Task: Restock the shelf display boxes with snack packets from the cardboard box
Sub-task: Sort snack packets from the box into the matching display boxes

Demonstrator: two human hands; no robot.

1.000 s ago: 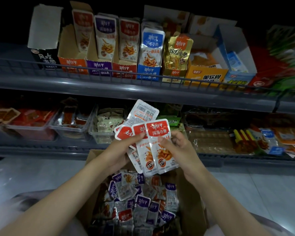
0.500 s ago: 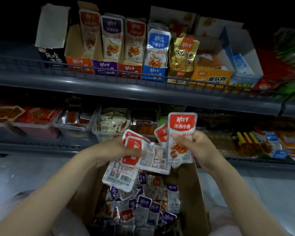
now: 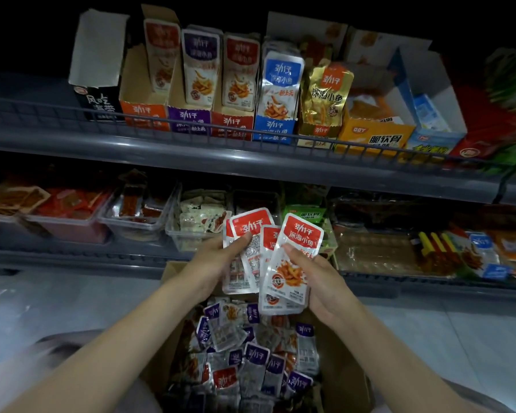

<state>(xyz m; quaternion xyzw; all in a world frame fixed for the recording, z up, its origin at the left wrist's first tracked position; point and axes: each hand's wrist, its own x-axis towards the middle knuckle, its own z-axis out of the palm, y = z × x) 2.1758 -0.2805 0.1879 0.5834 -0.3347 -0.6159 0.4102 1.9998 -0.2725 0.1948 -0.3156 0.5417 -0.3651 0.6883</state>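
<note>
My left hand (image 3: 213, 263) grips a fan of red-topped snack packets (image 3: 245, 251), some turned back side up. In my right hand (image 3: 319, 281) are two more red-topped packets (image 3: 291, 263), face up, thumb pressed on the front one. Both bunches touch side by side above the open cardboard box (image 3: 343, 380), which holds several purple and red packets (image 3: 251, 356). On the upper shelf stand the display boxes: orange (image 3: 142, 113), purple (image 3: 189, 119), red (image 3: 233, 123), blue (image 3: 273, 129), each with packets standing in it.
A wire rail (image 3: 72, 110) runs along the upper shelf's front edge. Gold packets (image 3: 325, 96), a yellow box (image 3: 376, 135) and a blue-white box (image 3: 432, 126) stand to the right. Clear plastic tubs (image 3: 137, 222) of snacks fill the lower shelf. Pale floor lies on both sides.
My left hand has lifted its packets and turned them upright. The right hand brought its packets down and left, so both bunches now meet. The view tilted slightly.
</note>
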